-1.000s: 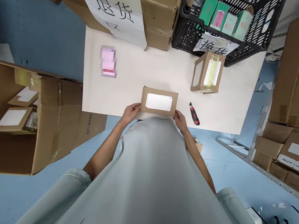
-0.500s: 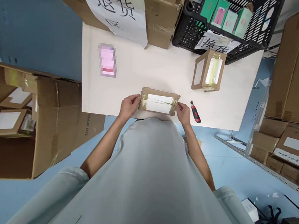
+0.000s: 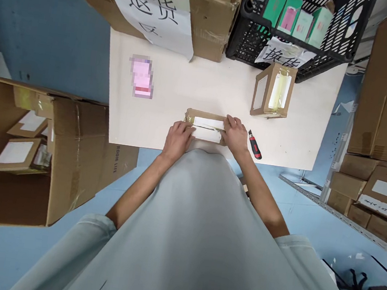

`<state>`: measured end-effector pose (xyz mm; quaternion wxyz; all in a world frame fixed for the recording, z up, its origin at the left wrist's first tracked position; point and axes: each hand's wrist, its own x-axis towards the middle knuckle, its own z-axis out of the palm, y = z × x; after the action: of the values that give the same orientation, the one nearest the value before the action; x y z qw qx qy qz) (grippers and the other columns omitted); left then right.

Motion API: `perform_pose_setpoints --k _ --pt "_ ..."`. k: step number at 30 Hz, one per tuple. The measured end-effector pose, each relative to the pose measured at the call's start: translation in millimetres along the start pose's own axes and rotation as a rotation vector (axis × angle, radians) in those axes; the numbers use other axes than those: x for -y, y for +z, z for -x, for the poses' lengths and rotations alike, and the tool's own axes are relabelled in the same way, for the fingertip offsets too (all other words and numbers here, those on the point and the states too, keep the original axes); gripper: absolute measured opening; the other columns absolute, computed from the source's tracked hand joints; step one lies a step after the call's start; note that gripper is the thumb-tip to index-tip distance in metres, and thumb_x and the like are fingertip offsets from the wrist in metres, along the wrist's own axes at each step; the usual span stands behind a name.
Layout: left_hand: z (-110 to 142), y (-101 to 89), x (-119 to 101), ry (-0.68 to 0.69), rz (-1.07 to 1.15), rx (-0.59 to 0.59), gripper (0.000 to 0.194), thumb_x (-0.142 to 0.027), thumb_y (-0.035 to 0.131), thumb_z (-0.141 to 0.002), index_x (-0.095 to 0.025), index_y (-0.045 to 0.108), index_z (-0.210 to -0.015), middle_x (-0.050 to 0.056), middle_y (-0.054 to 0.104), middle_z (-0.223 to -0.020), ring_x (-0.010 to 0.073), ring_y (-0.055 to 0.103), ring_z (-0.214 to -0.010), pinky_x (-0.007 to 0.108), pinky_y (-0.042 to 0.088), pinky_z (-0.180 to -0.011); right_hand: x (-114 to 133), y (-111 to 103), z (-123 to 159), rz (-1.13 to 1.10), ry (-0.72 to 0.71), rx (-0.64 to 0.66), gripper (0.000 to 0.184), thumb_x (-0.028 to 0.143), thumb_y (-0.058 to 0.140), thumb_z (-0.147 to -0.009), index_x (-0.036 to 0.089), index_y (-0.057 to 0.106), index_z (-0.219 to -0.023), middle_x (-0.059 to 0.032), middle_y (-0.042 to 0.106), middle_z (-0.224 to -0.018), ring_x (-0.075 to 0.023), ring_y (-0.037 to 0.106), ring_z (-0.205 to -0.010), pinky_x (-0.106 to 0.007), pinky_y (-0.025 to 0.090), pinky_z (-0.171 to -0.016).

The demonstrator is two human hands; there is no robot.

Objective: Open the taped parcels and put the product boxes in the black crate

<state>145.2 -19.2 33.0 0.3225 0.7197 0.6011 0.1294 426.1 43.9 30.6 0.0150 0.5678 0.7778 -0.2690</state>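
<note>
A small cardboard box (image 3: 201, 115) with a white label and clear tape lies at the table's front edge, close to my body. A dark slit runs lengthwise through its label. My left hand (image 3: 179, 138) grips the box's left side with curled fingers. Over the right end, my right hand (image 3: 235, 134) has its fingers on the top, gripping the box there. Just right of that hand rests a red and black utility knife (image 3: 255, 145), touched by neither hand.
Behind stands a taped carton (image 3: 273, 91), before a black crate (image 3: 242, 39) of green boxes. A large cardboard box (image 3: 210, 27) with a paper sign takes up the back left. A blurred pink item (image 3: 141, 77) lies left; an open carton (image 3: 76, 162) holds parcels beside the table (image 3: 166, 83).
Both hands have moved from the box's ends inward onto its top and sides. The slit along the label now looks wider. The knife stays on the table.
</note>
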Motion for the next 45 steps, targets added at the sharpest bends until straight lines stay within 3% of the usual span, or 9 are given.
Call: perform_pose_setpoints --k 13,16,19,22,25,28,34,40,45 --pt "-3.2 2.5 -11.8 -0.016 -0.103 0.007 0.040 -0.026 0.052 -0.116 -0.021 0.073 -0.151 0.019 0.069 -0.164 0.0429 0.057 -0.143 0.059 0.050 -0.110 -19.6 -10.6 -17.1 0.092 -0.181 0.131 0.066 0.022 0.033 -0.114 -0.004 0.049 -0.172 -0.0353 0.049 -0.181 -0.0531 0.048 -0.165 -0.069 0.061 -0.116" --pt "-3.2 3.1 -12.7 -0.037 -0.102 -0.018 0.043 -0.030 0.054 -0.116 -0.021 0.070 -0.155 0.019 0.068 -0.164 0.0434 0.058 -0.140 0.059 0.050 -0.109 -20.5 -23.4 -26.6 0.135 -0.196 0.134 0.059 0.017 0.035 -0.113 -0.003 0.056 -0.164 -0.0359 0.060 -0.171 -0.0492 0.062 -0.151 -0.063 0.063 -0.111" --pt "-7.6 3.3 -12.7 -0.024 -0.120 0.008 0.050 -0.027 0.061 -0.111 -0.020 0.068 -0.160 0.021 0.070 -0.158 0.0445 0.057 -0.140 0.060 0.051 -0.109 -20.5 -33.1 -35.8 0.162 -0.144 0.149 0.051 0.017 0.036 -0.114 0.002 0.063 -0.154 -0.0311 0.080 -0.142 -0.0434 0.076 -0.127 -0.055 0.062 -0.105" --pt "-10.5 2.9 -13.5 -0.002 -0.139 0.064 0.047 -0.025 0.060 -0.110 -0.019 0.071 -0.155 0.022 0.069 -0.159 0.0450 0.056 -0.143 0.061 0.052 -0.109 -26.8 -36.1 -41.8 0.109 -0.091 0.126 0.050 0.022 0.036 -0.118 0.006 0.062 -0.156 -0.0256 0.084 -0.132 -0.0407 0.080 -0.115 -0.051 0.060 -0.105" --pt "-8.9 1.1 -15.7 0.021 -0.138 0.097 0.043 -0.031 0.063 -0.110 -0.021 0.073 -0.151 0.021 0.071 -0.154 0.0457 0.057 -0.141 0.062 0.052 -0.108 -40.6 -31.9 -46.5 -0.081 -0.062 0.018 0.048 0.037 0.039 -0.122 0.016 0.061 -0.159 -0.0211 0.082 -0.144 -0.0388 0.079 -0.119 -0.050 0.059 -0.109" --pt "-3.9 -2.0 -17.9 0.044 -0.149 0.092 0.043 -0.030 0.071 -0.106 -0.021 0.075 -0.147 0.022 0.073 -0.145 0.0460 0.058 -0.138 0.061 0.051 -0.107 -52.0 -21.9 -51.3 -0.240 0.003 -0.029 0.046 0.051 0.046 -0.122 0.022 0.062 -0.154 -0.0153 0.083 -0.135 -0.0367 0.078 -0.118 -0.049 0.058 -0.110" --pt "21.7 0.6 -16.1 0.058 -0.199 0.067 0.021 -0.024 0.059 -0.111 -0.023 0.079 -0.121 0.019 0.075 -0.124 0.0409 0.063 -0.122 0.057 0.052 -0.102 -51.1 1.1 -60.6 -0.341 0.133 -0.050 0.036 0.043 0.048 -0.118 0.024 0.061 -0.146 -0.0074 0.081 -0.110 -0.0323 0.075 -0.109 -0.045 0.057 -0.108" --pt "44.7 24.3 -3.7 0.051 -0.192 0.131 0.030 -0.011 0.050 -0.109 -0.024 0.077 -0.106 0.018 0.074 -0.110 0.0361 0.066 -0.109 0.051 0.055 -0.095 -53.8 9.5 -71.7 -0.346 0.199 -0.048 0.031 0.038 0.044 -0.117 0.024 0.065 -0.136 -0.0096 0.081 -0.108 -0.0342 0.074 -0.106 -0.050 0.059 -0.110" --pt "43.9 35.2 4.7 0.061 -0.151 0.165 0.018 -0.025 0.066 -0.107 -0.022 0.077 -0.120 0.019 0.072 -0.123 0.0384 0.068 -0.119 0.051 0.059 -0.099 -54.9 11.4 -64.2 -0.287 0.161 -0.044 0.041 0.047 0.040 -0.121 0.024 0.074 -0.122 -0.0157 0.080 -0.122 -0.0350 0.073 -0.114 -0.054 0.059 -0.115"
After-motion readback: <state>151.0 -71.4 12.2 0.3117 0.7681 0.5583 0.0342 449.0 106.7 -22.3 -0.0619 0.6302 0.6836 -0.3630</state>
